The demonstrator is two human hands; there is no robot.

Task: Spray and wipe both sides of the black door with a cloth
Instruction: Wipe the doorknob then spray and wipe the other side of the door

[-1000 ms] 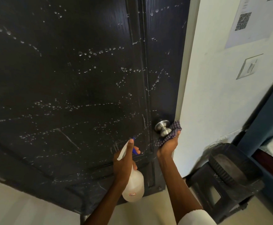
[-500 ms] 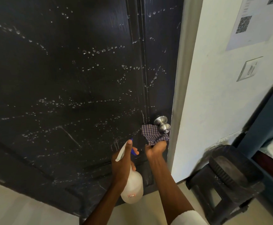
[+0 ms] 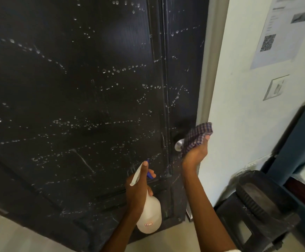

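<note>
While the left hand (image 3: 139, 190) grips the spray bottle (image 3: 149, 213) nozzle-up, right-hand fingers (image 3: 207, 137) seemingly clutch the cloth (image 3: 198, 136).

Your right fingers (image 3: 206, 137) are gripping a woven checked cloth (image 3: 199, 135) beside a shiny metal knob (image 3: 178, 144). Your left hand (image 3: 139, 188) is holding a translucent plastic bottle (image 3: 150, 213). The door (image 3: 75, 97) is looking matt black, beaded wet.

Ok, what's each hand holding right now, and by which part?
Left hand grips the spray bottle by its neck, under the trigger. Right hand holds the bunched cloth by its lower part, against the doorknob.
</note>
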